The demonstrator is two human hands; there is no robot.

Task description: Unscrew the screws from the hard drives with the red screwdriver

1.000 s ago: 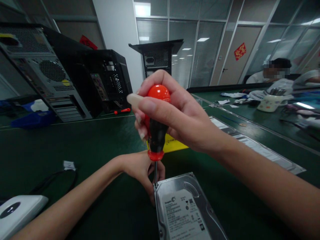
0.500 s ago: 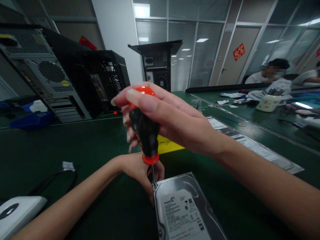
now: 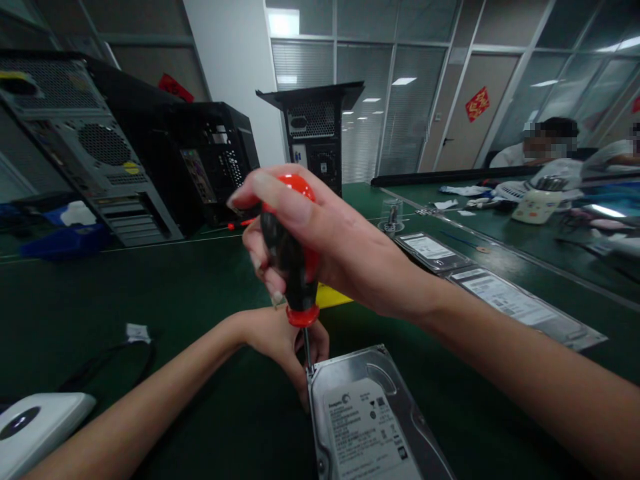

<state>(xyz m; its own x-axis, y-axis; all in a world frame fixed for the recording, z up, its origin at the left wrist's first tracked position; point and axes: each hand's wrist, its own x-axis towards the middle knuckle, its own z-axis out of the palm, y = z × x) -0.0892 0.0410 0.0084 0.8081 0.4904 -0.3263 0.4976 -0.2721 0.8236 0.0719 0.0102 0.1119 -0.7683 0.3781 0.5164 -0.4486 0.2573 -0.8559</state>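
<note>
Shifted leftward, the right hand (image 3: 345, 247) grips a leaning screwdriver (image 3: 302, 295); the left hand (image 3: 277, 338) holds a hard drive (image 3: 370, 417).

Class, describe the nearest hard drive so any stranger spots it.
Find the green table, then the left hand. Beside that hand, at the picture's bottom edge, is a silver hard drive, the only one with a screwdriver at its corner.

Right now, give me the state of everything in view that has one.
Near hard drive: label up.
Screwdriver: slightly tilted, tip at that drive's far-left corner.
Right hand: closed around the screwdriver.
Left hand: curled by the same corner.
Two farther drives: label up.
Second computer case from left: side open.
Door at right: looks shut.
</note>
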